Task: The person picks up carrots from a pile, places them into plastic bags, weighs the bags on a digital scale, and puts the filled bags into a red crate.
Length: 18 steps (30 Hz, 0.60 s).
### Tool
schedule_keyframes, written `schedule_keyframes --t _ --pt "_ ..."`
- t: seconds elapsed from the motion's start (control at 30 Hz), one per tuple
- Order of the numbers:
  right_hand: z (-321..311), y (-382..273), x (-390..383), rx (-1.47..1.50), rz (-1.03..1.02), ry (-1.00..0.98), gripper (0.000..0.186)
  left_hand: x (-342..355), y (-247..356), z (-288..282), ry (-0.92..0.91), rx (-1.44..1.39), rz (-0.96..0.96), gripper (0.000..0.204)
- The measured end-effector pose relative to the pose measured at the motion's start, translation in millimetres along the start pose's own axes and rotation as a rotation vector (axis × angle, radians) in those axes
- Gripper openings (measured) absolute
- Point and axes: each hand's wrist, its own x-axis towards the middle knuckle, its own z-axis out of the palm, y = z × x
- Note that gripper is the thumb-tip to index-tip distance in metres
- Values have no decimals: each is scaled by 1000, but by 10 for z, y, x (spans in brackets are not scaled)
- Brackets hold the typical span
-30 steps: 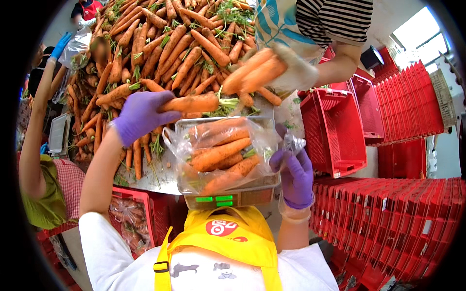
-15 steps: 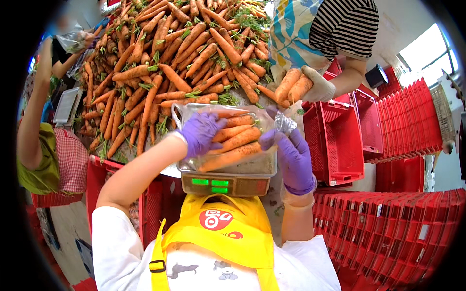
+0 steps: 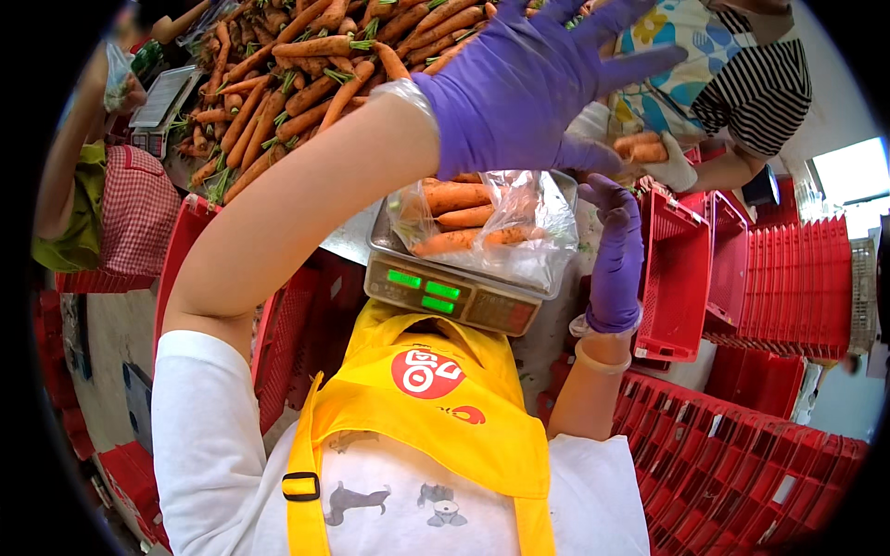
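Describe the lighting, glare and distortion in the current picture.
In the head view, the window at upper right is washed out nearly white; the clear plastic bag catches bright glints; also in the head view, black corners frame the fisheye image, and the red crate stack at lower right looks curved.

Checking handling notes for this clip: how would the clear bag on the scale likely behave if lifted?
The clear bag would probably sag, since its thin film looks wrinkled and loose. The carrots inside look thick and rounded, so they may roll against each other, and their bulk likely makes it fairly heavy.
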Motion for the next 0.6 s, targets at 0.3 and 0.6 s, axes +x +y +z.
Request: schedule_keyframes --t 0.3,0.6 --pt "51 -72 -303 -516 -203 -32 63 -313 105 74 -260 -86 -188 87" --pt "254 112 -422 -1068 -248 -156 38 -1520 -169 337 -579 234 -648 96"
